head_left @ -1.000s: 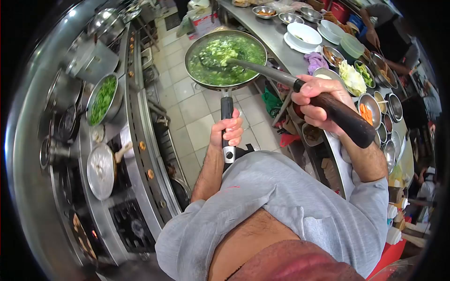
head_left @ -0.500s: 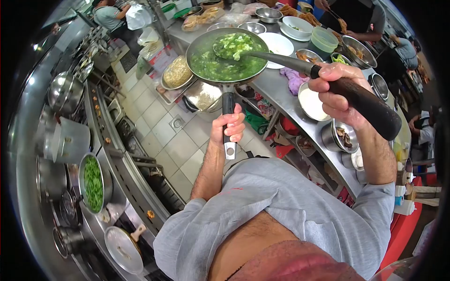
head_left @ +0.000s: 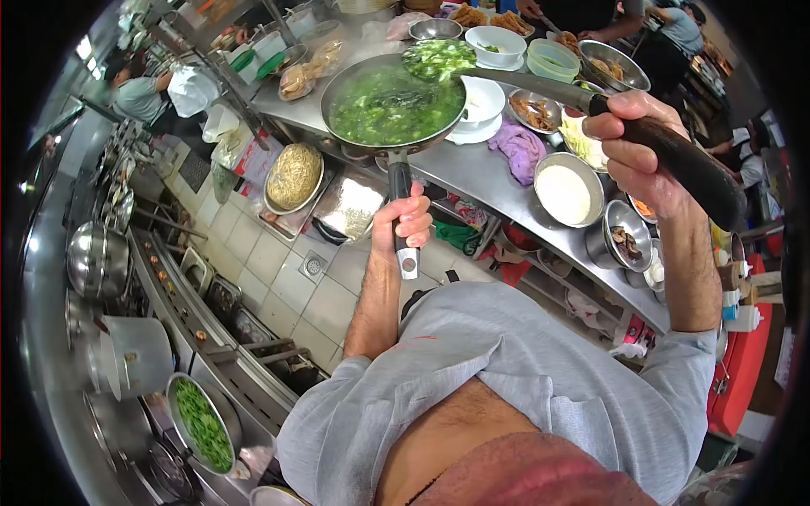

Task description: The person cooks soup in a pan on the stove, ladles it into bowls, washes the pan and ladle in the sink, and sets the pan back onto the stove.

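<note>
My left hand is wrapped round the black handle of a frying pan, which holds a steaming green soup-like mixture with chopped greens. My right hand grips the thick dark handle of a ladle. Its bowl is heaped with wet chopped greens and hangs at the pan's far right rim, raised out of the liquid. Just right of the pan, a white bowl sits on a white plate on the steel counter, partly behind the ladle.
Along the counter stand a pot of white stuff, a purple cloth, a pot of dark pieces and a green-white tub. At left is a stove with a pan of chopped greens. Co-workers stand behind the counter and far left.
The ladle, loaded with greens, has risen from over the middle of the pan to its far right rim. My view has shifted; both hands keep their grips.
</note>
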The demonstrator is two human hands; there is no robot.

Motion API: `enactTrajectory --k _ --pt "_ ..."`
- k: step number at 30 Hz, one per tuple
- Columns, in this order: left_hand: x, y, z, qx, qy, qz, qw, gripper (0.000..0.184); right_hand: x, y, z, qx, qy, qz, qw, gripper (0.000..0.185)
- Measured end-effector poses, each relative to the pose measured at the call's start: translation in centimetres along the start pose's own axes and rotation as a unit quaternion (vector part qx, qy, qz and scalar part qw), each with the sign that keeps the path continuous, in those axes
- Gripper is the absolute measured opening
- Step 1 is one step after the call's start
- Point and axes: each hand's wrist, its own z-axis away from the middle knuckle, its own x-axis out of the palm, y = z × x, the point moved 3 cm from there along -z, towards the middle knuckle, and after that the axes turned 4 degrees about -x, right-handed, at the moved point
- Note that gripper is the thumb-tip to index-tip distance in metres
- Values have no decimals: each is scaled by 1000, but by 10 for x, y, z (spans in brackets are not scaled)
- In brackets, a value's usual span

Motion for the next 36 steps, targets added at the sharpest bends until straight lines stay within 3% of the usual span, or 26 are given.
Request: enactTrajectory --k 6,10,11,13,14,19,22,25,26,28,31,35,36 --pt "-3 29 -4 -8 19 -20 1000 10 -12 4 -11 -62 118 36 990 11" --pt "-4 42 -3 2 30 -39 999 9 -30 17 -21 -75 150 100 981 10" --pt "-4 44 -3 0 31 -38 999 9 -45 21 -26 -70 109 93 987 11" --pt "-5 48 -2 6 33 -38 999 8 -55 33 -29 -70 170 159 970 17" --pt "-5 49 -1 6 35 -38 999 8 -59 39 -29 -65 198 195 958 29" --pt "-6 52 2 4 39 -47 998 9 -85 84 -39 -22 226 283 932 50" --pt "-7 53 4 0 35 -47 998 9 -96 111 -35 15 227 465 856 64" --pt "-7 53 6 -6 36 -35 999 9 -93 120 -22 -84 240 669 698 67" --pt "-7 53 6 -3 35 -34 999 9 -93 119 -18 -84 238 671 697 67" --pt "-7 53 4 -11 35 -44 998 9 -89 109 -9 -155 221 721 638 67" --pt "-7 54 -1 -13 26 -44 999 8 -67 87 -14 -149 198 662 708 65" --pt "-6 54 -6 -15 22 -34 999 8 -43 77 -37 -100 172 647 736 67" --pt "-5 53 -9 -14 21 -33 999 8 -34 79 -43 -69 160 602 780 65"
